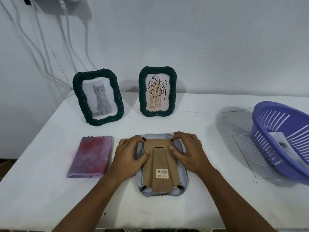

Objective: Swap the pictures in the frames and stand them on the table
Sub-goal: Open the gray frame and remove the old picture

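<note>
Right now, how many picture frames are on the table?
3. The kitten frame stands back left, the leaf frame stands beside it, and the grey frame lies face down in front.

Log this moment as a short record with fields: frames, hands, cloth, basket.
standing frames: cat frame and leaf frame, both dark green, upright at the back of the table
flat frame: grey frame face down, brown backing up
left hand: fingers at a top corner clip, thumb on the backing
right hand: same on the other top corner
cloth: purple-red folded cloth, left of the grey frame
basket: purple basket, at right, holding paper
</note>
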{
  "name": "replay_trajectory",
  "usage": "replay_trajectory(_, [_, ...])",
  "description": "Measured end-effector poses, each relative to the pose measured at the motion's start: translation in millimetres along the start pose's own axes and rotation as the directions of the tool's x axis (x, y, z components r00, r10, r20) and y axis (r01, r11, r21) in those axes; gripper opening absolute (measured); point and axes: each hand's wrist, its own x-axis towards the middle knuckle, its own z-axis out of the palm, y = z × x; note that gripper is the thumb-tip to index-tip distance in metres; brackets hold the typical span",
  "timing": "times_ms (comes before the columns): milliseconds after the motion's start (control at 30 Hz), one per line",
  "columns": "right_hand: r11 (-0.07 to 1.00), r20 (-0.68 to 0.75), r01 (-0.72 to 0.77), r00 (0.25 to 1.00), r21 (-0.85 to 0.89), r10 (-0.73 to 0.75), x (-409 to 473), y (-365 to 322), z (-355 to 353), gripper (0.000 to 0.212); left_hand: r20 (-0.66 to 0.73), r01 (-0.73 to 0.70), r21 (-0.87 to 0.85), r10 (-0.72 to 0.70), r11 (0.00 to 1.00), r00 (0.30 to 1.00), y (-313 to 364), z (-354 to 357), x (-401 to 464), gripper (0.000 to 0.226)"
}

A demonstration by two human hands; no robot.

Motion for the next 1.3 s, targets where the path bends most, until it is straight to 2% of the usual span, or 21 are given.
replay_trajectory(133, [1.0, -0.01, 0.008, 1.0, -0.014, -0.008, -1, 5, 4, 0.028, -0.017, 0.008, 0.031, -0.007, 0.999, 1.0, -2, 4, 0, 0.045])
replay_trajectory(433, [0.998, -0.036, 0.027, 0.999, -0.064, -0.029, -2, 6, 8, 0.04, -0.019, 0.001, 0.083, 0.001, 0.997, 1.0, -5, 7, 0, 0.042])
replay_trajectory(867, [0.978, 0.016, 0.018, 1.0, -0.206, -0.015, 0, 5, 8, 0.05, -0.014, 0.006, 0.139, -0.004, 0.99, 1.0, -8, 10, 0, 0.054])
replay_trajectory(1167, [0.986, 0.026, 0.019, 1.0, -0.165, -0.015, 1, 9, 9, 0.049, 0.077, 0.011, 0.286, -0.035, 0.958, 0.996, -5, 11, 3, 0.067])
replay_trajectory(1300, [0.989, 0.062, -0.022, 0.998, -0.148, 0.031, 7, 10, 10, 0.054, 0.137, 0.011, 0.323, -0.058, 0.946, 0.989, -6, 11, 12, 0.074])
